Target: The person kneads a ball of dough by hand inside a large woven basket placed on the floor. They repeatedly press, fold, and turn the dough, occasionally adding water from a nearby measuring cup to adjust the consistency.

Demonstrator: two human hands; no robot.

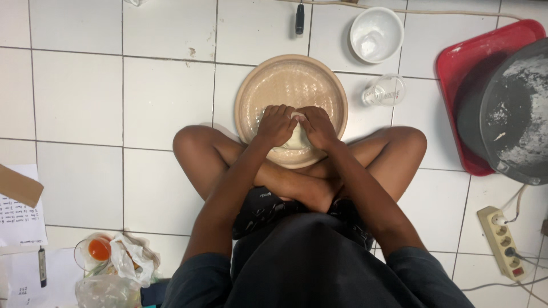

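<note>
I sit cross-legged on a white tiled floor with a wide beige bowl (291, 74) in front of my knees. Both hands press down on a pale lump of dough (295, 138) at the near side of the bowl. My left hand (275, 124) is curled over the dough's left half. My right hand (317, 126) covers its right half, and the two hands touch at the knuckles. Most of the dough is hidden under my fingers.
A white bowl (375, 33) and a clear glass (385, 91) lying on its side sit behind the beige bowl at the right. A red tray (456, 74) holds a floury dark pan (514, 108). A power strip (501, 241) lies at right; papers (20, 219) and plastic bags (117, 268) at left.
</note>
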